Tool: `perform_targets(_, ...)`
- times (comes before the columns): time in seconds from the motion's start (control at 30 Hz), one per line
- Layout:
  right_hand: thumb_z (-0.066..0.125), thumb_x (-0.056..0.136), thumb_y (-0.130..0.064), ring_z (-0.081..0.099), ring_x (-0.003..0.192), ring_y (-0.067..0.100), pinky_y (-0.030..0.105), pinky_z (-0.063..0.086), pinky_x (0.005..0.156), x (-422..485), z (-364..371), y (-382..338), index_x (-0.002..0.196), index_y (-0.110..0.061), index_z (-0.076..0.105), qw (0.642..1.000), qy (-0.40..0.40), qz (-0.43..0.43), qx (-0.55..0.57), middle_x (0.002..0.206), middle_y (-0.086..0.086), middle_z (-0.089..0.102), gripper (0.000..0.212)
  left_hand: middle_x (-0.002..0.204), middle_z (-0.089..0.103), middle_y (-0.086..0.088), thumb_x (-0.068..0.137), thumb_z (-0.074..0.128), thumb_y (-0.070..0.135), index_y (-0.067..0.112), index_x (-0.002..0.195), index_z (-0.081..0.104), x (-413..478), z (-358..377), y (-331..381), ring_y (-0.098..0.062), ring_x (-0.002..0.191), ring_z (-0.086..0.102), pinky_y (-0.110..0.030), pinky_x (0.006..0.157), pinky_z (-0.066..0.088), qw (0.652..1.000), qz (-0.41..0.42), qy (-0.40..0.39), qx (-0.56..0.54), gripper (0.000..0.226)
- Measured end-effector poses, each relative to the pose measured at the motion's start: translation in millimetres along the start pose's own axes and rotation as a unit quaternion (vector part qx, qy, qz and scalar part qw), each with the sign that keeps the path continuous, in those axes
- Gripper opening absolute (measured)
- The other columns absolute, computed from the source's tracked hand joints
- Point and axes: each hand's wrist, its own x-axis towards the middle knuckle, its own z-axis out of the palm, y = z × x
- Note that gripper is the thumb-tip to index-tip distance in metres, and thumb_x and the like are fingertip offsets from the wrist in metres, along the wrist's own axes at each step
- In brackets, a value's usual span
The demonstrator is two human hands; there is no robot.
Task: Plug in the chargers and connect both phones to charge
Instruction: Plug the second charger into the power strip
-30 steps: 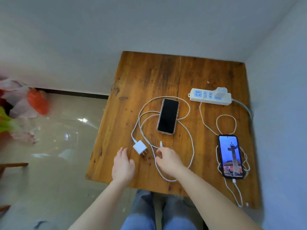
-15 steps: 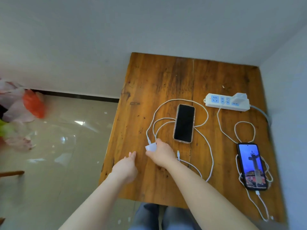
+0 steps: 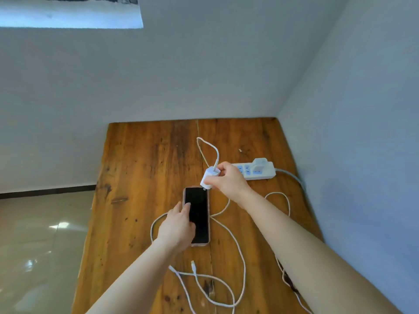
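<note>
We look down on a wooden table (image 3: 140, 177) pushed into the corner of two pale walls, and both our forearms reach out over it from the lower edge of the view. The right arm stretches diagonally from the lower right toward the middle of the tabletop, wrist bent slightly downward. Our right hand (image 3: 229, 180) is lifted above the wood, its fingers and thumb closed around a white charger (image 3: 209, 177), which tilts with its prongs pointing down and toward the near side. The charger hangs just beside the left end of the white power strip (image 3: 260, 172), where another white adapter (image 3: 259, 163) already sits in a socket near the right end.

The left arm comes up from the lower left, and our left hand (image 3: 175, 227) lies palm down with the fingers loosely extended, fingertips resting on the dark screen of the phone (image 3: 199, 214); it grips nothing. This phone lies flat, face up, in the middle of the table, just below the raised charger.

A white cable (image 3: 240, 252) rises in a loop from the charger, then trails in wide curves around the phone. Its free connector (image 3: 193, 265) lies on the wood near the phone's lower edge, unplugged.
</note>
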Motion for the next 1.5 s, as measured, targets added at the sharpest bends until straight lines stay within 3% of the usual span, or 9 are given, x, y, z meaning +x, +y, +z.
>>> perform_targets(0.1,0.072,0.076,-0.024,0.065,0.091,0.019,0.032,0.058,0.078,31.0,-41.4,7.2,0.117,-0.021,0.051,1.0,0.007,0.008,0.012,0.112,0.003,0.059,0.045,0.162,0.011,-0.006,0.097,0.039,0.026,0.022,0.153,0.014,27.4,3.3,36.3,-0.027,0.146,0.016,-0.04,0.111,0.034,0.999,0.044,0.013,0.015,0.061)
perform_targets(0.23,0.073,0.075,-0.019,0.07,0.078,0.018,0.032,0.06,0.076,71.3,-82.6,14.4,0.103,-0.015,0.057,0.999,0.027,0.027,0.036,0.102,0.01,0.065,0.033,0.163,0.005,-0.002,0.096,0.042,0.026,0.027,0.153,0.008,60.2,7.9,71.8,-0.025,0.147,0.011,-0.037,0.11,0.035,0.995,0.088,0.045,0.016,0.066)
perform_targets(0.3,0.073,0.074,-0.028,0.071,0.077,0.018,0.035,0.06,0.076,87.7,-93.0,18.0,0.099,-0.012,0.059,0.999,0.025,0.045,0.006,0.095,0.008,0.067,0.033,0.163,0.0,-0.001,0.096,0.043,0.028,0.026,0.154,0.003,72.5,11.3,83.2,-0.023,0.148,0.009,-0.036,0.111,0.036,0.994,0.092,0.06,0.018,0.07)
perform_targets(0.4,0.07,0.073,-0.044,0.063,0.077,0.014,0.026,0.051,0.06,104.6,-95.9,23.0,0.094,-0.014,0.063,0.995,0.015,0.042,-0.089,0.088,0.001,0.065,0.037,0.162,-0.01,0.0,0.098,0.038,0.031,0.022,0.153,-0.007,86.8,18.5,90.5,-0.019,0.148,-0.004,-0.035,0.118,0.021,0.991,0.108,0.049,0.067,0.071)
perform_targets(0.5,0.07,0.074,-0.041,0.056,0.069,0.009,0.021,0.039,0.053,117.3,-93.4,27.7,0.091,-0.014,0.063,0.99,0.008,0.017,-0.143,0.082,-0.002,0.062,0.033,0.16,-0.017,0.005,0.1,0.035,0.033,0.021,0.151,-0.012,92.3,25.2,89.9,-0.016,0.146,-0.014,-0.034,0.118,0.009,0.984,0.128,0.022,0.123,0.071)
perform_targets(0.73,0.068,0.078,-0.038,0.059,0.058,0.013,0.022,0.042,0.049,133.1,-95.0,33.8,0.083,-0.006,0.066,0.984,-0.007,0.047,-0.171,0.07,0.003,0.063,0.032,0.159,-0.019,0.005,0.098,0.039,0.031,0.02,0.151,-0.012,93.0,24.4,97.9,-0.015,0.147,-0.012,-0.035,0.118,0.01,0.984,0.104,-0.003,0.143,0.074)
perform_targets(1.03,0.071,0.074,-0.044,0.058,0.045,0.011,0.017,0.034,0.041,135.2,-96.0,34.1,0.086,-0.014,0.058,0.975,-0.001,0.075,-0.21,0.063,-0.006,0.055,0.035,0.159,-0.019,0.005,0.095,0.048,0.03,0.023,0.151,-0.012,97.3,14.8,99.7,-0.019,0.147,-0.013,-0.039,0.118,0.012,0.977,0.094,-0.055,0.183,0.083)
perform_targets(1.37,0.071,0.077,-0.044,0.061,0.05,0.011,0.018,0.034,0.044,134.1,-92.4,28.3,0.089,-0.013,0.058,0.975,0.01,0.094,-0.201,0.068,-0.004,0.057,0.036,0.16,-0.012,0.009,0.092,0.051,0.03,0.026,0.153,-0.006,106.3,6.3,92.2,-0.019,0.147,-0.009,-0.04,0.116,0.021,0.977,0.104,-0.079,0.167,0.083)
perform_targets(1.5,0.074,0.075,-0.041,0.065,0.055,0.013,0.02,0.043,0.05,132.3,-91.7,26.5,0.087,-0.01,0.061,0.974,-0.016,0.088,-0.207,0.07,-0.002,0.06,0.035,0.16,-0.011,0.009,0.092,0.051,0.029,0.026,0.153,-0.006,107.0,7.3,91.5,-0.019,0.147,-0.009,-0.04,0.115,0.021,0.977,0.104,-0.077,0.17,0.083)
